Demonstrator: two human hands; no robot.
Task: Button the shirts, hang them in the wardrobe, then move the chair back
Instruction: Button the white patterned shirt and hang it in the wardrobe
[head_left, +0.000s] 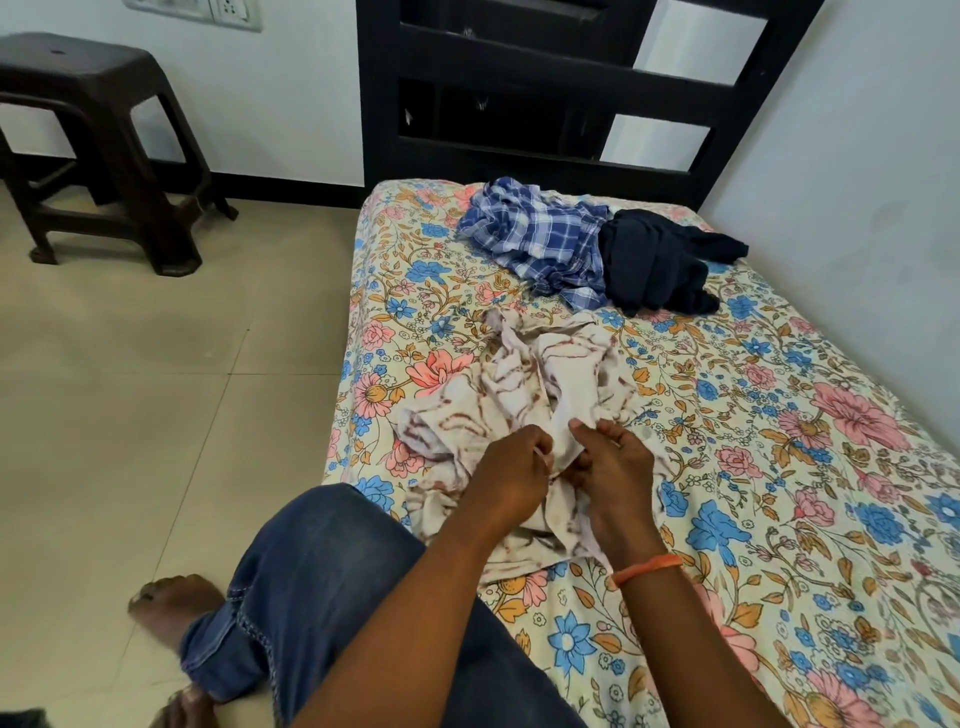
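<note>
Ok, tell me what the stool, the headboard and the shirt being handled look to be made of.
Stool: moulded plastic, by its one-piece dark brown form and dull sheen.
Headboard: probably black-painted wood, with flat slats; metal is possible.
White shirt: thin woven fabric, likely cotton, crumpling softly where the left hand and right hand pinch it.

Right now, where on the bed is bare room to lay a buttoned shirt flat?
Free: the wide stretch of bed sheet between the white patterned shirt and the wall, right of both hands. Crowded: near the headboard, where the blue plaid shirt and dark garment lie touching.
</note>
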